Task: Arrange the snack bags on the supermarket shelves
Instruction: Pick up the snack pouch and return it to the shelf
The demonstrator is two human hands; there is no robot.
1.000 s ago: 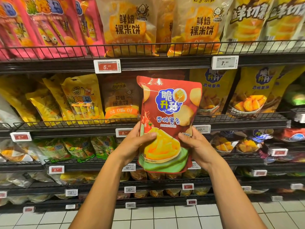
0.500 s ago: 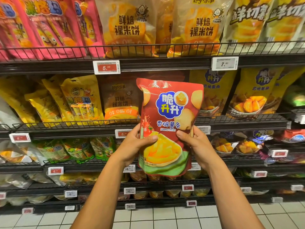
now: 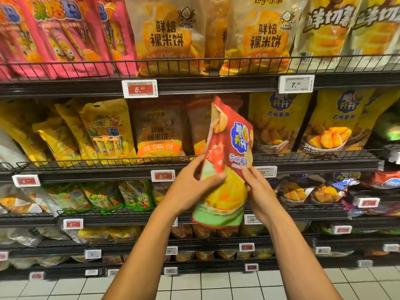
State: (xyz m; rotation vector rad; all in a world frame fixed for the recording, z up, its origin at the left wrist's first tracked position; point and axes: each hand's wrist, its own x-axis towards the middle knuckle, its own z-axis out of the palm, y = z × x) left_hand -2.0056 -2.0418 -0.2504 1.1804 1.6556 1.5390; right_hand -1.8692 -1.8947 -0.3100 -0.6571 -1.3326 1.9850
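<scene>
I hold a red snack bag (image 3: 227, 156) with a blue logo and yellow chips printed on it, upright in front of the second shelf (image 3: 313, 162). My left hand (image 3: 190, 189) grips its left edge, thumb across the front. At the bag's right edge my right hand (image 3: 257, 191) holds it, fingers behind. The bag is turned so its face points to the right. Behind it on that shelf stand brown Lay's bags (image 3: 159, 131) and yellow bags (image 3: 278, 122) with the same blue logo.
The top shelf carries pink bags (image 3: 58, 33) and orange Lay's bags (image 3: 171, 33) behind a wire rail (image 3: 216, 63). Yellow bags (image 3: 104, 131) stand left on the second shelf. Green bags (image 3: 101, 195) lie lower left. Price tags (image 3: 139, 88) line the shelf fronts. White floor tiles (image 3: 216, 284) are below.
The red bag has twisted from facing me flat to angled with its face to the right. Both hands stayed on its edges and shifted slightly right.
</scene>
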